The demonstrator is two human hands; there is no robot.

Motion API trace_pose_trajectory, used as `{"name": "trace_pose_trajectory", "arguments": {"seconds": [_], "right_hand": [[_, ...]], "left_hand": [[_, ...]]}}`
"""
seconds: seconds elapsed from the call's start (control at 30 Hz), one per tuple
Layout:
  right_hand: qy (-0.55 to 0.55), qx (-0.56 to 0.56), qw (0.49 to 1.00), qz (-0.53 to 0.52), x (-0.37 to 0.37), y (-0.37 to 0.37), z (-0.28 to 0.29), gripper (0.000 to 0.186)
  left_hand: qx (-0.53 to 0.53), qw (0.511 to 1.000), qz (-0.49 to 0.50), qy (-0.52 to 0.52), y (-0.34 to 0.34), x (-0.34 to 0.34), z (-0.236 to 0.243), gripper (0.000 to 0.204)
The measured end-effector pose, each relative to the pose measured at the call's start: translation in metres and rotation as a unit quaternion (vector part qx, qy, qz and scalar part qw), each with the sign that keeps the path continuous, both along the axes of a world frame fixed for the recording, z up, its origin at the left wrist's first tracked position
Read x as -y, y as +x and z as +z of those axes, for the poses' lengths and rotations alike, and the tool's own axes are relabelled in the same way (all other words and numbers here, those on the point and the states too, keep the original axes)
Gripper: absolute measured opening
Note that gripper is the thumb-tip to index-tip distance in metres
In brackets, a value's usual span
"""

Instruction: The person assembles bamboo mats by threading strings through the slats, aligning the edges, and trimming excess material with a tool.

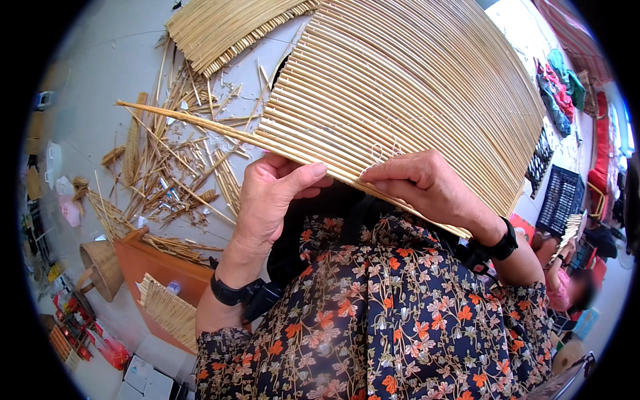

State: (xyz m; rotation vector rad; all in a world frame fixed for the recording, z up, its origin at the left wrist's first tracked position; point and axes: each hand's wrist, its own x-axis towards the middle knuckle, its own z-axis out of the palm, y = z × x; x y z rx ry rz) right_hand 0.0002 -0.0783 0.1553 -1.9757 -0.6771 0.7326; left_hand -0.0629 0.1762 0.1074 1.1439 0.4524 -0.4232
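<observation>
A large mat of straight reed stalks (400, 80), bound with rows of thin string, slopes away from my lap. Along its near edge lies one long reed (193, 121), whose frayed end sticks out well past the mat's left side. My left hand (270, 193) is closed on this reed at the mat's near left edge, thumb on top. Farther right, my right hand (430, 187) is closed in a pinch at the same edge. Loops of pale string (380, 153) lie on the reeds just beyond its fingertips, and the pinched part is mostly hidden.
Reed offcuts (180, 160) litter the floor at left. A second reed mat (233, 27) lies at the far left. Near left are an orange-brown board (150, 260) and a woven basket (103, 270). At right are a black crate (560, 200) and a person in pink (560, 287).
</observation>
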Motion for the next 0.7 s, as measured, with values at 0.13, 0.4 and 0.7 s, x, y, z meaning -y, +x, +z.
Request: {"name": "trace_pose_trajectory", "arguments": {"seconds": [0.13, 0.4, 0.7], "right_hand": [[0.003, -0.026, 1.0, 0.01, 0.003, 0.003, 0.0, 0.022], [0.005, -0.014, 0.999, 0.041, 0.003, 0.009, -0.002, 0.024], [-0.015, -0.001, 0.997, 0.077, 0.001, 0.015, 0.004, 0.024]], "left_hand": [[-0.001, 1.0, -0.003, 0.002, 0.0, 0.0, -0.001, 0.03], [-0.003, 1.0, -0.006, 0.008, 0.0, -0.001, 0.0, 0.03], [0.0, 1.0, -0.001, 0.013, -0.001, 0.0, -0.001, 0.029]]}}
